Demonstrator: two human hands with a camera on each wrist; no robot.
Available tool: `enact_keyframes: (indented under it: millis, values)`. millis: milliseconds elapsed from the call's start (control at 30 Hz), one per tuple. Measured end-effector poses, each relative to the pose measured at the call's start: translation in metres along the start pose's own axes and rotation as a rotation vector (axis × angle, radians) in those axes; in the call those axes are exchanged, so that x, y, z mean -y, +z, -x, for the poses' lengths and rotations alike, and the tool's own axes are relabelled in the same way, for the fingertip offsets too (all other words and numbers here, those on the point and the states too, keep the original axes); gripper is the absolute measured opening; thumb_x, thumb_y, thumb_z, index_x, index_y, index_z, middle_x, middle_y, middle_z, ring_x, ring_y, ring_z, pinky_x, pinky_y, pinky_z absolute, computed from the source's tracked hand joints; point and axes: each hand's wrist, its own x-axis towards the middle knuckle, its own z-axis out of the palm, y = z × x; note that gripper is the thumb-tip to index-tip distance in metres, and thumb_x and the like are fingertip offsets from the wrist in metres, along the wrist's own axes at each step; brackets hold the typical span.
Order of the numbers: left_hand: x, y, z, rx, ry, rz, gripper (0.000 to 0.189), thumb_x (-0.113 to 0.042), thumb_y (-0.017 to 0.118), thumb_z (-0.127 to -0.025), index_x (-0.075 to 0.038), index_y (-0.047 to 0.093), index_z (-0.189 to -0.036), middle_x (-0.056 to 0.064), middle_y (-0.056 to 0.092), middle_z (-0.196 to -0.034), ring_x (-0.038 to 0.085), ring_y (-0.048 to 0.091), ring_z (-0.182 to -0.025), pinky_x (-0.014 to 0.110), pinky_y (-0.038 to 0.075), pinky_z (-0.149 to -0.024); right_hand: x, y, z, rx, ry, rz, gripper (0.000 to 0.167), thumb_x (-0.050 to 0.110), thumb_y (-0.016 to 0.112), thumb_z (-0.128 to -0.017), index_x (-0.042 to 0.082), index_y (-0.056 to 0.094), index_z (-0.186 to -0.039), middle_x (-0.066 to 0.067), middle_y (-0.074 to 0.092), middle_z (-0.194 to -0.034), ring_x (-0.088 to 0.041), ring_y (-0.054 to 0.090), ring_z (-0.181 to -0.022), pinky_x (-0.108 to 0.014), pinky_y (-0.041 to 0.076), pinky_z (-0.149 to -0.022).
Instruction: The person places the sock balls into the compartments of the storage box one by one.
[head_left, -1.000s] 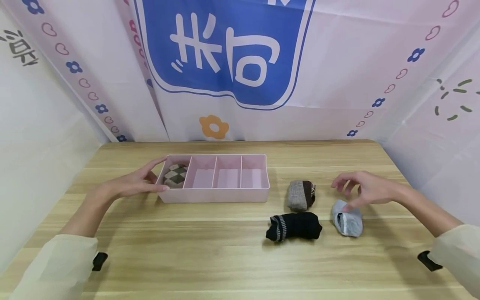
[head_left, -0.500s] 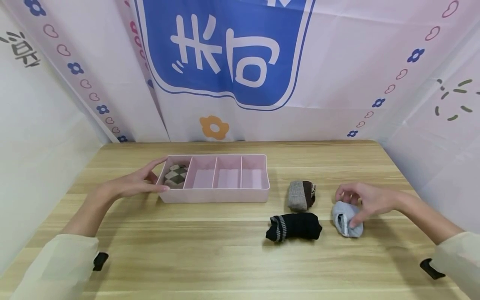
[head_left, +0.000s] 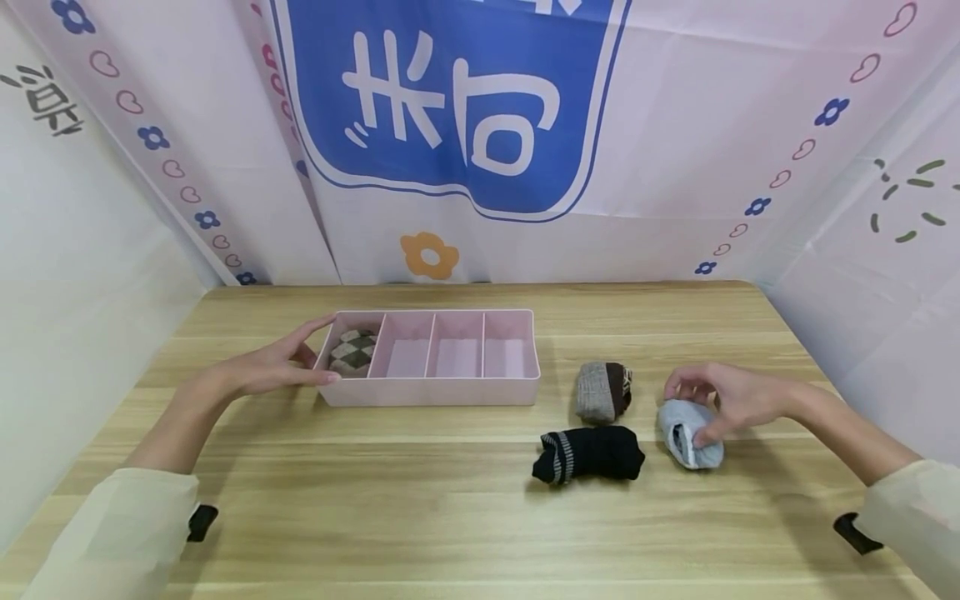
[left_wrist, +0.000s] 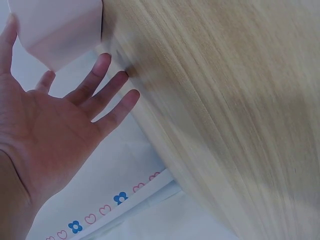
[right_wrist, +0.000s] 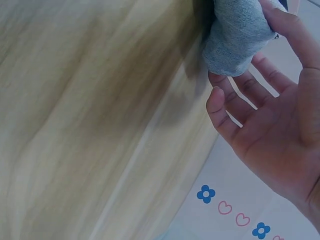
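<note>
Nearest on the bench lies a black sock. Beyond its right end, the right hand pinches a pale sock between thumb and fingers. A brown sock lies just behind the black one. Farther left, the left hand touches both corners at the left end of a pink box, its fingers spread and nearly straight. A checked sock sits in the leftmost compartment. Behind hangs a printed cloth.
</note>
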Motion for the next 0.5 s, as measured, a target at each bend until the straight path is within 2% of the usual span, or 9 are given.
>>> enact_keyframes:
  millis: [500]
  values:
    - [0.002, 0.000, 0.000, 0.000, 0.000, 0.008, 0.105, -0.032, 0.073, -0.094, -0.010, 0.002, -0.167, 0.019, 0.061, -0.118, 0.028, 0.058, -0.107, 0.040, 0.046, -0.087, 0.020, -0.017, -0.023, -0.012, -0.031, -0.020, 0.050, 0.012, 0.090, -0.076, 0.005, 0.063, -0.117, -0.004, 0.067, -0.099, -0.014, 0.062, -0.085, -0.030, 0.050, -0.059]
